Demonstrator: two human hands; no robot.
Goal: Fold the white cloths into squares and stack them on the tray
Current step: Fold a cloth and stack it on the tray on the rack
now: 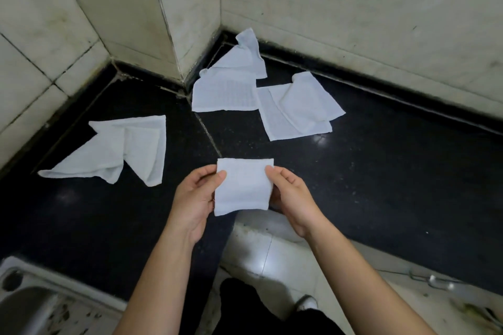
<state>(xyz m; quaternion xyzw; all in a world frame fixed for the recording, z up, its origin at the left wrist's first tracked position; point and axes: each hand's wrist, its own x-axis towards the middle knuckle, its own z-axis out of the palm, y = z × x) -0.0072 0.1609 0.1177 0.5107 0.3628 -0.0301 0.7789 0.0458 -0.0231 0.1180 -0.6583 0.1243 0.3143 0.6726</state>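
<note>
While the left hand [194, 198] and right hand [292, 196] pinch opposite edges of a folded cloth [242, 186], soft, white and nearly square, three loose waffle-textured cloths [226, 92] lie crumpled beyond the hands on the glossy black counter [381, 171]

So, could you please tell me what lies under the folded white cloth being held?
Below the folded white square cloth show black speckled countertop and pale floor tiles; behind it, fingers are hidden.
</note>
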